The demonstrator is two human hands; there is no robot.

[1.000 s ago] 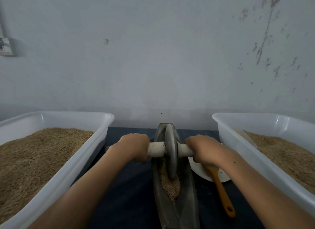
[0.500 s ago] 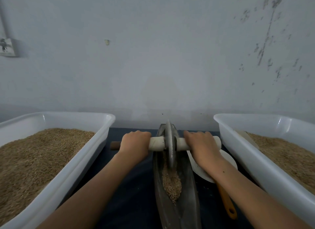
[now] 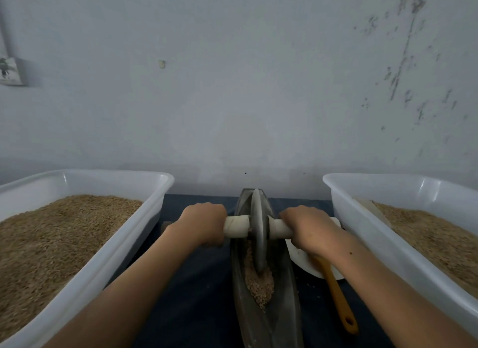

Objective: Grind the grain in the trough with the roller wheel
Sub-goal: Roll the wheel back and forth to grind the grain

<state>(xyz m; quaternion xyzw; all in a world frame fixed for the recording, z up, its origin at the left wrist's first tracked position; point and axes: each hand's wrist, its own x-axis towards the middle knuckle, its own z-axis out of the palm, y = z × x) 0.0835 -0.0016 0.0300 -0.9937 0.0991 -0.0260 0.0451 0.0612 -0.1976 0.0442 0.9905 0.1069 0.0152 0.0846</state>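
A narrow dark metal trough (image 3: 282,301) runs away from me down the middle of the table. A grey roller wheel (image 3: 259,231) stands upright in it on a pale axle handle (image 3: 236,226). My left hand (image 3: 204,222) grips the handle left of the wheel. My right hand (image 3: 307,228) grips it on the right side. A heap of brown grain (image 3: 258,283) lies in the trough just in front of the wheel's lower edge.
A white tub (image 3: 85,283) holding grain stands at the left, and another white tub (image 3: 362,231) with grain at the right. A white plate (image 3: 300,259) with an orange-handled spatula (image 3: 338,301) lies beside the trough on the right. A grey wall rises behind.
The wheel rolled away toward the far end of the trough, then back toward me onto the grain heap. Both hands kept their grip on the handle.
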